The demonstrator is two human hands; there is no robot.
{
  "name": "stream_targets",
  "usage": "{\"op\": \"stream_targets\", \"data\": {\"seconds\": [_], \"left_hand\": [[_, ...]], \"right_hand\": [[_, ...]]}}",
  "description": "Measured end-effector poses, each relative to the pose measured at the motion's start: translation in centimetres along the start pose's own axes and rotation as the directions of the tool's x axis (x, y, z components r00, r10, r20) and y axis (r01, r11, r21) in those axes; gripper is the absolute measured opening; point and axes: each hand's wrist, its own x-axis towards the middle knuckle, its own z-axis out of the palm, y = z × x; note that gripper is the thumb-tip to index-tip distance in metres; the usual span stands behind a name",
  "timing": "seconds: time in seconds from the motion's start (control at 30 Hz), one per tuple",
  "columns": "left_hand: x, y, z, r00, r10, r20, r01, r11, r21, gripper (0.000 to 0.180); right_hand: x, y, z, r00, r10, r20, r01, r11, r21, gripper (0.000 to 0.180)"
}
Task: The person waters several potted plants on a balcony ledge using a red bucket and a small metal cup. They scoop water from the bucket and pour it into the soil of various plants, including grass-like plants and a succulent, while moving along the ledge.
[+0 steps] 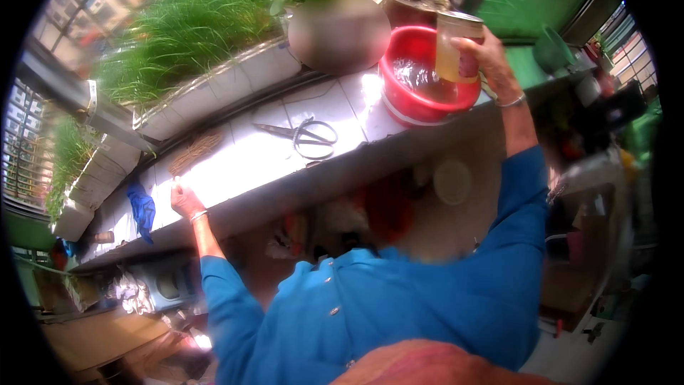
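Note:
My right hand (491, 64) grips a glass jar (447, 60) with a metallic lid and pale yellowish contents. The jar stands upright at the right side of a red bucket (394, 93), overlapping its rim in view. Water glints inside the bucket. My left hand (187, 199) is at the front edge of the white-tiled ledge (260, 160), its fingers closed together; whether something small is between them cannot be made out. Just beyond those fingers lies a brown bundle of thin fibres (196, 151). Scissors (308, 137) with large looped handles lie on the tiles between my hands.
A long white planter (221, 85) of grassy green plants lines the ledge's far side. Potted plants (420, 0) stand behind the bucket. A blue cloth (141, 210) hangs over the edge left of my left hand. Below are a red tub (390, 207) and a pale round container (452, 182).

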Motion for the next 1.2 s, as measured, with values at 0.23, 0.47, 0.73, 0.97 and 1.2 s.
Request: {"op": "stream_targets", "data": {"seconds": [0.23,0.47,0.73,0.97,1.2], "left_hand": [[-0.1,-2.4,0.0,0.997,0.058,-0.054,-0.054,0.996,0.07,0.034],[-0.4,-2.7,0.2,0.999,-0.036,0.008,0.035,0.988,0.149,0.03],[-0.6,-1.4,0.3,0.999,-0.02,-0.029,0.022,0.997,0.069,0.036],[-0.9,-1.9,0.4,0.999,-0.01,-0.038,0.013,0.998,0.068,0.033],[-1.0,-1.2,0.0,0.997,-0.048,-0.056,0.051,0.997,0.055,0.036]], "right_hand": [[0.8,-1.6,2.2,0.997,-0.059,0.057,0.062,0.997,-0.039,0.066],[1.8,-7.3,7.2,0.969,-0.173,0.179,0.174,0.985,0.013,0.058],[4.7,-12.1,17.9,0.87,-0.209,0.447,0.22,0.975,0.028,0.048],[7.4,-13.7,27.3,0.616,-0.451,0.646,0.505,0.855,0.116,0.028],[10.0,-14.1,28.9,0.709,-0.066,0.702,0.512,0.733,-0.448,0.058]]}}
